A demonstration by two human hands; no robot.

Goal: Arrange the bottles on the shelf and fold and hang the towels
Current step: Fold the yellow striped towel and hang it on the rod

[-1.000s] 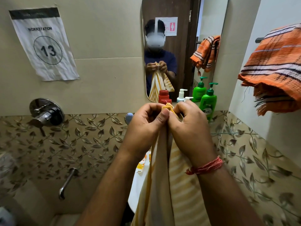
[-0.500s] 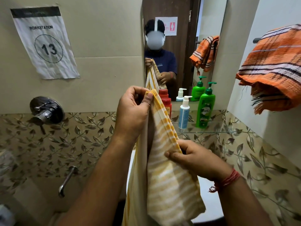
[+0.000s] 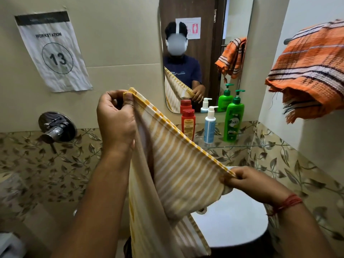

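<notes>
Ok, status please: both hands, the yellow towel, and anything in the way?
Left hand and right hand pinch the yellow striped towel at its edge, stretched between them. Three bottles upright on the glass shelf. Nothing in the way.

Since a second ago the hands part. The left hand [image 3: 115,120] now pinches the yellow striped towel [image 3: 178,164] corner at frame centre-left; the right hand [image 3: 255,185] pinches the hem at lower right, stretching that edge taut diagonally between them.
</notes>
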